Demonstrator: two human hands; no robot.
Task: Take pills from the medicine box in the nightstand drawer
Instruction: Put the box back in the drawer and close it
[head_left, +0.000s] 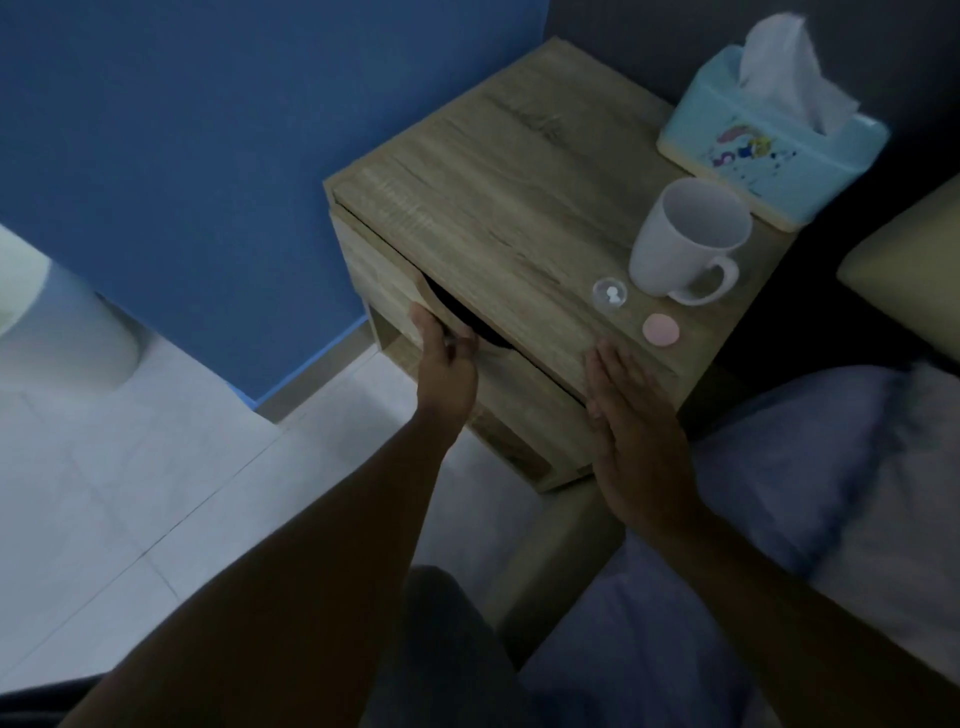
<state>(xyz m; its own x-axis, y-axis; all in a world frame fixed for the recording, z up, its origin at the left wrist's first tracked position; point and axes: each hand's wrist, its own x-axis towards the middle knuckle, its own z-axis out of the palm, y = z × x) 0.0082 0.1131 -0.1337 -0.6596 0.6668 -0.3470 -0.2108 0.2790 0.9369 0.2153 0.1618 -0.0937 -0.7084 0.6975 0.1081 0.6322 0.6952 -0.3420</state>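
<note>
A wooden nightstand (493, 208) stands against the blue wall. Its top drawer (384, 280) shows only a narrow dark gap under the top panel. My left hand (447, 364) has its fingers hooked in the curved cut-out of the drawer front. My right hand (634, 421) lies flat, fingers together, against the nightstand's near corner. On top sit a small clear round container (610, 296) with white pills inside and a pink round lid (661, 329) beside it. The inside of the drawer is hidden.
A white mug (685, 244) and a light blue tissue box (769, 140) stand at the right of the nightstand top. A bed with blue-grey bedding (779, 493) and a pillow (909, 280) lies to the right. A white bin (67, 332) stands on the tiled floor at left.
</note>
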